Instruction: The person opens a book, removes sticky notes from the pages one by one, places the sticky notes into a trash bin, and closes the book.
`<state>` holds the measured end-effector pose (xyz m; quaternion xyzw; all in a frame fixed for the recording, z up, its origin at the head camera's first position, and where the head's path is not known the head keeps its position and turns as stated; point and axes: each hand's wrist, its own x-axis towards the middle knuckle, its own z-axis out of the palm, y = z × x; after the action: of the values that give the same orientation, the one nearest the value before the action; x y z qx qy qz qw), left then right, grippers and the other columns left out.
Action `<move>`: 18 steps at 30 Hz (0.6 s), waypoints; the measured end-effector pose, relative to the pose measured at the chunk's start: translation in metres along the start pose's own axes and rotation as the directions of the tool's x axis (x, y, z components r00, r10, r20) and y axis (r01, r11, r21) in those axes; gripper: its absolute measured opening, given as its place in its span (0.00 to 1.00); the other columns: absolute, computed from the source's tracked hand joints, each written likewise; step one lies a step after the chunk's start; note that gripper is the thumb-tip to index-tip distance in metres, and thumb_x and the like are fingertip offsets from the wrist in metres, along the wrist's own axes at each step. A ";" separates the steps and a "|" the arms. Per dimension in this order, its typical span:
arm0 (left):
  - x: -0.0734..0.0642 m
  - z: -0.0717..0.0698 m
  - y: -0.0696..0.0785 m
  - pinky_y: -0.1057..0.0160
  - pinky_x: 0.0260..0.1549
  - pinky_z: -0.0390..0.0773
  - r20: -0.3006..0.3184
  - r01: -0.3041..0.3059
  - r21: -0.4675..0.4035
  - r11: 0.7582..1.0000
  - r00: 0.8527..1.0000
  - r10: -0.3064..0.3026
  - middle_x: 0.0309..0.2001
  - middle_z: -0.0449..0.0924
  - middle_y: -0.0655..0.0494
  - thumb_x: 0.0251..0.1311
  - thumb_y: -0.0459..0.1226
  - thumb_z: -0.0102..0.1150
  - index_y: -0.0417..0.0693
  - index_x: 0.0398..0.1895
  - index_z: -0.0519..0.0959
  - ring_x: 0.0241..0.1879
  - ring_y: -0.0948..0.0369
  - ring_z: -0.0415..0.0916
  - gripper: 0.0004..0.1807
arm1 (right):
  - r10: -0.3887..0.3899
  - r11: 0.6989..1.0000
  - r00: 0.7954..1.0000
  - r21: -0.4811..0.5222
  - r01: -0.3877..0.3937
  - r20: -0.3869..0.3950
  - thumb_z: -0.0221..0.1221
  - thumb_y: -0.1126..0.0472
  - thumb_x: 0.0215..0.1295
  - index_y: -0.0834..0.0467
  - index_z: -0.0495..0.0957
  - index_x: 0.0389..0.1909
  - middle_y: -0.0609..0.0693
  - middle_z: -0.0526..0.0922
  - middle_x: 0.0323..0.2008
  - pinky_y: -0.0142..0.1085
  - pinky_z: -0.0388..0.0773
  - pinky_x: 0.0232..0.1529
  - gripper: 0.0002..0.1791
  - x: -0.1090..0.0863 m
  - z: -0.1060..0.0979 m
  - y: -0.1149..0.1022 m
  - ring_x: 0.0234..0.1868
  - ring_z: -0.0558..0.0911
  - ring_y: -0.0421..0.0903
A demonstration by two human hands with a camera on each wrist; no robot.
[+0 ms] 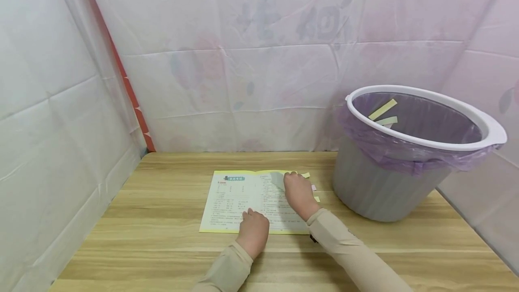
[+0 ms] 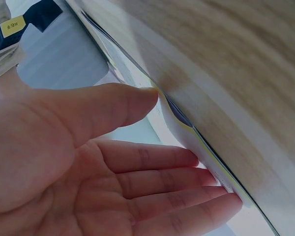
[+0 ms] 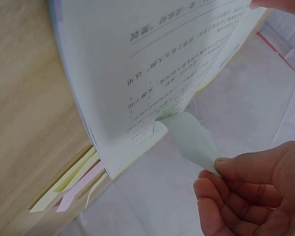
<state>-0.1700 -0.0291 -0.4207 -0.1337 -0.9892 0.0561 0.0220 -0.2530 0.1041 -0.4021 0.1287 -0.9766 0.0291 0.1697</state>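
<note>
An open booklet with printed pages and yellow edges lies flat on the wooden table. Its lower edge is under my left hand, whose extended fingers rest on the page with the thumb at the booklet's edge. Over the right page, my right hand pinches a pale green sticky note between thumb and index finger. The far end of the note meets the page, while the pinched end is lifted and bent. Yellow and pink sticky tabs stick out from the booklet's right side.
A grey bin with a white rim and purple liner stands on the table at the right. Paper strips show inside it. White printed sheeting hangs behind the table and at both sides.
</note>
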 end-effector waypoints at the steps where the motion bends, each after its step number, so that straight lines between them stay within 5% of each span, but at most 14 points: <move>1: 0.000 0.000 0.000 0.57 0.36 0.84 0.001 0.000 0.000 1.000 1.000 0.000 0.49 0.80 0.36 0.62 0.33 0.57 0.30 0.46 0.81 0.50 0.44 0.79 0.14 | 0.004 1.000 1.000 -0.001 -0.004 -0.003 0.60 0.75 0.58 0.69 0.80 0.32 0.59 0.79 0.24 0.41 0.80 0.19 0.02 0.000 -0.001 0.000 0.25 0.82 0.51; 18: 0.001 0.004 0.000 0.55 0.35 0.84 -0.029 0.001 -0.031 1.000 1.000 -0.002 0.48 0.80 0.33 0.62 0.32 0.57 0.29 0.45 0.81 0.48 0.42 0.80 0.13 | 0.026 0.999 0.992 0.035 -0.022 -0.125 0.61 0.75 0.56 0.70 0.79 0.27 0.59 0.79 0.22 0.40 0.77 0.19 0.01 0.002 -0.017 0.009 0.22 0.81 0.52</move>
<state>-0.1711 -0.0296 -0.4247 -0.1342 -0.9896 0.0390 0.0342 -0.2514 0.1146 -0.3853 0.1176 -0.9649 0.0555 0.2282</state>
